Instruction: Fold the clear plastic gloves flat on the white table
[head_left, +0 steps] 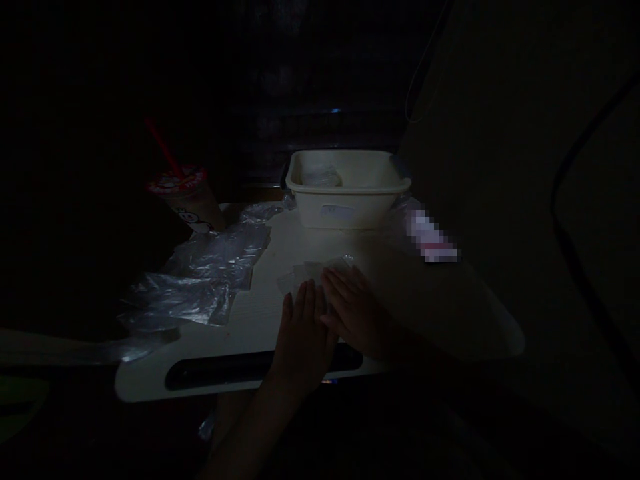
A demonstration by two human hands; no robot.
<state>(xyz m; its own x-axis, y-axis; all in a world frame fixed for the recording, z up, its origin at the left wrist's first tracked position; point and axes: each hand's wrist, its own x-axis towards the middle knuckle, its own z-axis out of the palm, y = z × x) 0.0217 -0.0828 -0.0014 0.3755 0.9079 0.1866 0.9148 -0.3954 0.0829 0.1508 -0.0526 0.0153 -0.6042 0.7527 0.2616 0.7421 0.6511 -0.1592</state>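
Note:
In dim light, a few clear plastic bags (315, 269) lie flat on the pale table near its middle. My left hand (304, 333) rests palm down on their near edge, its fingers extended forward. Beside it, my right hand (354, 308) lies over the bags' right part, fingers stretched out flat and pointing up and left. The two hands are close together, and the right thumb reaches toward the left hand. What lies under the palms is hidden.
A white bin (330, 208) with a plastic bundle inside stands at the back. Many clear bags (190, 293) are spread on the left, near a cup (193, 207) with a red straw. A blurred-out item (431, 240) lies right. A black slot (215, 372) runs along the table's front (143, 385).

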